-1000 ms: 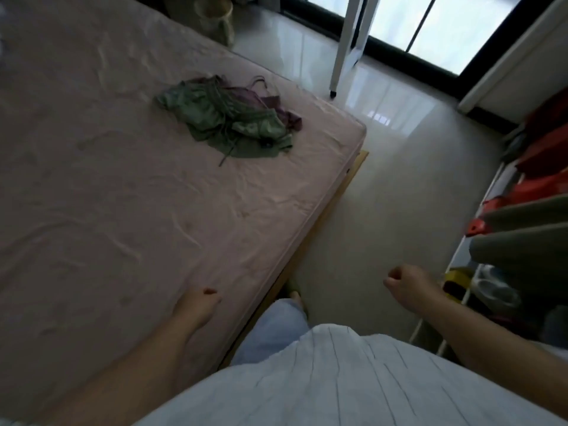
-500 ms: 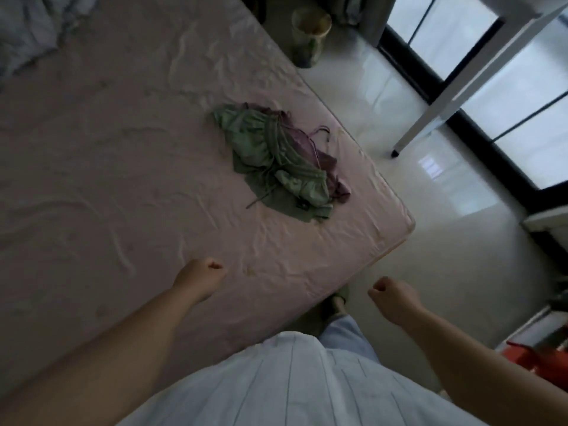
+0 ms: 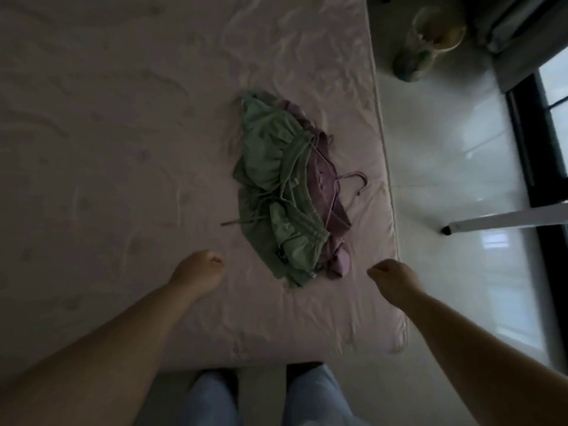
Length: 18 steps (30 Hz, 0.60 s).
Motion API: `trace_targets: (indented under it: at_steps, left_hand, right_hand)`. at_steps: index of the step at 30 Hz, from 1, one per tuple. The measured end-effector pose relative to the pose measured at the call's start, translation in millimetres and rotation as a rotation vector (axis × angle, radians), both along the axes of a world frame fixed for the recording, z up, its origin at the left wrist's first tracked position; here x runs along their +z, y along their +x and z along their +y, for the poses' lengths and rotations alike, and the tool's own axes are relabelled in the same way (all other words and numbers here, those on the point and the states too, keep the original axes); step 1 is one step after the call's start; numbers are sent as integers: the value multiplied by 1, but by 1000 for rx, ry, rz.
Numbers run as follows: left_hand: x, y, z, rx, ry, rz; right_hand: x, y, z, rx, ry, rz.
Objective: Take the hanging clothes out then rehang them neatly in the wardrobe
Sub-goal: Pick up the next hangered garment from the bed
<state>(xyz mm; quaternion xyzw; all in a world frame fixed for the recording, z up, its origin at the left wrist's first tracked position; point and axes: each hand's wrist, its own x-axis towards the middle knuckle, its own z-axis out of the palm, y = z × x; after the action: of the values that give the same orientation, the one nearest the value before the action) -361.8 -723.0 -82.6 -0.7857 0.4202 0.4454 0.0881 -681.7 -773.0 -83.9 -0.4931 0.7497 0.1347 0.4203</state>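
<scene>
A crumpled green garment (image 3: 276, 195) lies on the bed (image 3: 123, 149) near its right edge, overlapping a purple garment (image 3: 329, 192) whose hanger hook (image 3: 353, 179) points toward that edge. Both hands hover over the near end of the bed, holding nothing: the left hand (image 3: 199, 272) loosely fisted left of the clothes, the right hand (image 3: 390, 278) curled near the right edge.
</scene>
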Motion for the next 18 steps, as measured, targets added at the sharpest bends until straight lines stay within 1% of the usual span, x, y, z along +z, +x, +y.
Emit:
trace_targets:
  at_steps: [3,6,10,12,16,18]
  left_hand:
    - [-38,-25,-30,33,-9,25]
    - [-80,-42,-60,74,15,40]
    - [-126,-62,-88,65,0,89]
    - [-149,-68,-93,57,-6,135]
    - [-182,-72,-85,-53,36,55]
    - [-186,-74,-81,-84,40,30]
  right_hand:
    - [-31,-1,-51,49,-26,-25]
    - [-68,10,-90,47,-53,-78]
    - [-119,31,-121,51,-73,-144]
    - [-144,40,-130,19,-76,-183]
    - [-173,52,-136,6,-112,-156]
    - [-178,55,-134,-60,-143,-163]
